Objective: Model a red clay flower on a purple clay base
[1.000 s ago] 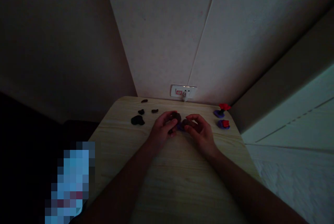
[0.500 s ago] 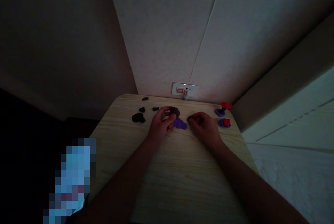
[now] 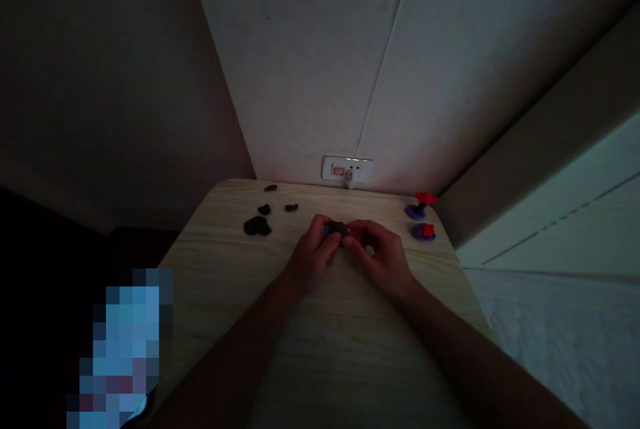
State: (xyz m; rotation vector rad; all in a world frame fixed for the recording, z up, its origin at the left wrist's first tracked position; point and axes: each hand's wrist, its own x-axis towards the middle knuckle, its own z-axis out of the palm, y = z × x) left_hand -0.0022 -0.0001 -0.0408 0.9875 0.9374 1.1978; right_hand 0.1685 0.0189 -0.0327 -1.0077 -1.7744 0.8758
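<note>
My left hand [image 3: 311, 257] and my right hand [image 3: 384, 257] meet near the middle of the table. Both are closed, fingertips pinching a dark brown lump of modelling clay [image 3: 339, 228] from its two sides. A bit of purple clay [image 3: 327, 230] shows at the lump's left edge, mostly hidden by fingers and the brown clay. Whether the purple piece is lifted or lies on the table, I cannot tell. Off to the left lie a larger black clay piece [image 3: 257, 226] and a small black piece [image 3: 264, 209].
Two small brown pieces, one oblong [image 3: 291, 208] and one thin [image 3: 271, 188], lie toward the back left. At the right stand a red flower figure [image 3: 425, 200] on a purple base and a purple-and-red clay shape [image 3: 425, 232]. A wall socket [image 3: 348, 168] with a plug sits behind the wooden table [image 3: 320, 349].
My hands have come together. The brown piece in my left hand has come down over the purple clay, and my right hand has moved left to it. The view has shifted slightly.
</note>
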